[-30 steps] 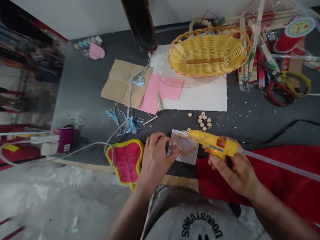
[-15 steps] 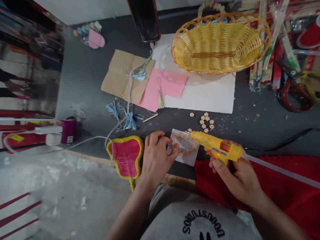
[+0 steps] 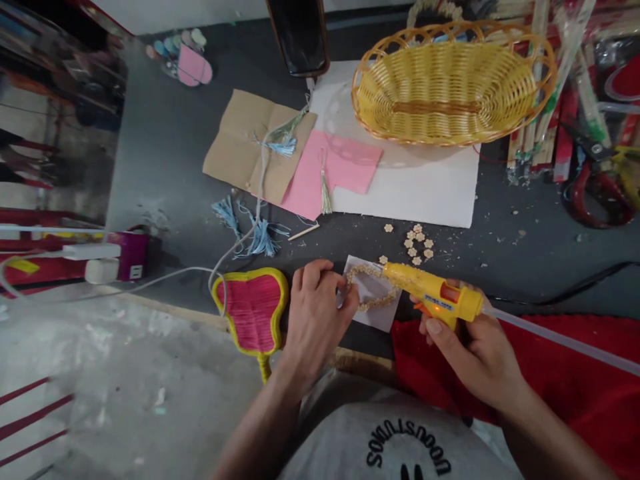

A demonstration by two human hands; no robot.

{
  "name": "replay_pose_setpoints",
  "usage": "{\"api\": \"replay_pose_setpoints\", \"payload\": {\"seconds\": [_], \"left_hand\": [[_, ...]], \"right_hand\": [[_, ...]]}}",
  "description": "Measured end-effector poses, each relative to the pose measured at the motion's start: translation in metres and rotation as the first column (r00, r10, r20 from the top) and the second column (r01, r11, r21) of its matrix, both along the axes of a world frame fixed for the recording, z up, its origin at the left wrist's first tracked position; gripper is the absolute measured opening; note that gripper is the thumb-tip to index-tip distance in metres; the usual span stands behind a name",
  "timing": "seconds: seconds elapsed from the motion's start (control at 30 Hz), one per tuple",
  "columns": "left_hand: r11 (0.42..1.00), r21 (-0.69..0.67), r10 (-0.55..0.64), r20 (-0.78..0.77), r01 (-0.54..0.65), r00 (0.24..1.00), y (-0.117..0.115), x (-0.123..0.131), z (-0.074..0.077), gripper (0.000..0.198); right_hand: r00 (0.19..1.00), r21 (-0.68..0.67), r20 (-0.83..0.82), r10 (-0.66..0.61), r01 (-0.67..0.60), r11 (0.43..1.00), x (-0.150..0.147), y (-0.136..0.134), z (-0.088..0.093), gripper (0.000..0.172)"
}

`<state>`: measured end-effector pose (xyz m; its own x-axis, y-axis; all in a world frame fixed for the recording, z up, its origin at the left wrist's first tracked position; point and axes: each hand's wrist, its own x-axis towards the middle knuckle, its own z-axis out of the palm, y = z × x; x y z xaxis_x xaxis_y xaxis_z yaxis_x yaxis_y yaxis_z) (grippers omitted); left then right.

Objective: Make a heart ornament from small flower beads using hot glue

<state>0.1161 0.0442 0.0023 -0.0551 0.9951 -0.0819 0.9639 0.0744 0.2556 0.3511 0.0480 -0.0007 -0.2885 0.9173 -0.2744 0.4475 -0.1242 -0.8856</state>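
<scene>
head view: right hand [image 3: 470, 353] grips hot-glue gun [image 3: 420, 281]; left hand [image 3: 316, 308] curls by flower-bead ring [image 3: 371, 306], pinch unclear; a drip could bond ring to paper [image 3: 383, 323].

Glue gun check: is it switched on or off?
On, it appears: a small orange light glows on the side of the yellow glue gun in the right hand. Whether the tip is hot, I cannot tell.

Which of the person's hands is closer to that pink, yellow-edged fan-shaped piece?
Left. The left hand is just to the right of the pink, yellow-edged fan-shaped piece; the right hand is farther right, holding the yellow plastic glue gun.
</scene>
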Motion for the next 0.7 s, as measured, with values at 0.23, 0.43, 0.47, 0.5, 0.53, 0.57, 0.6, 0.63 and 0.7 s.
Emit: {"api": "replay_pose_setpoints", "payload": {"seconds": [0.23,0.43,0.47,0.5,0.53,0.57,0.6,0.63,0.7], "left_hand": [[1.000,0.003,0.009,0.048,-0.009,0.999,-0.003,-0.005,0.001,0.008],[1.000,0.015,-0.017,0.147,0.015,0.989,-0.010,-0.016,0.000,0.009],[1.000,0.022,-0.020,0.154,0.017,0.988,-0.011,-0.017,-0.001,0.009],[0.999,0.033,-0.023,0.159,0.018,0.987,-0.012,-0.017,-0.002,0.009],[0.999,0.044,-0.025,0.161,0.018,0.987,-0.013,-0.018,-0.003,0.010],[0.998,0.053,-0.026,0.163,0.017,0.986,-0.013,-0.018,-0.004,0.010],[0.998,0.061,-0.025,0.165,0.015,0.986,-0.014,-0.017,-0.005,0.010],[0.998,0.066,-0.024,0.170,0.013,0.985,-0.014,-0.017,-0.005,0.009],[0.998,0.069,-0.015,0.189,0.002,0.982,-0.015,-0.016,-0.006,0.008]], "right_hand": [[0.992,0.013,-0.061,0.109,-0.109,0.994,-0.005,0.002,-0.001,0.023],[0.982,-0.065,-0.123,0.146,-0.155,0.986,-0.008,0.004,0.000,0.026],[0.980,-0.085,-0.139,0.143,-0.155,0.984,-0.008,0.004,0.000,0.025],[0.979,-0.101,-0.151,0.139,-0.156,0.983,-0.009,0.004,0.000,0.024],[0.977,-0.114,-0.161,0.137,-0.157,0.981,-0.010,0.003,0.000,0.024],[0.976,-0.125,-0.169,0.135,-0.158,0.980,-0.010,0.003,-0.001,0.024],[0.975,-0.136,-0.175,0.135,-0.160,0.978,-0.011,0.003,-0.001,0.024],[0.974,-0.146,-0.180,0.135,-0.162,0.976,-0.012,0.002,-0.002,0.024],[0.973,-0.163,-0.190,0.134,-0.166,0.973,-0.013,0.002,-0.003,0.025]]}}
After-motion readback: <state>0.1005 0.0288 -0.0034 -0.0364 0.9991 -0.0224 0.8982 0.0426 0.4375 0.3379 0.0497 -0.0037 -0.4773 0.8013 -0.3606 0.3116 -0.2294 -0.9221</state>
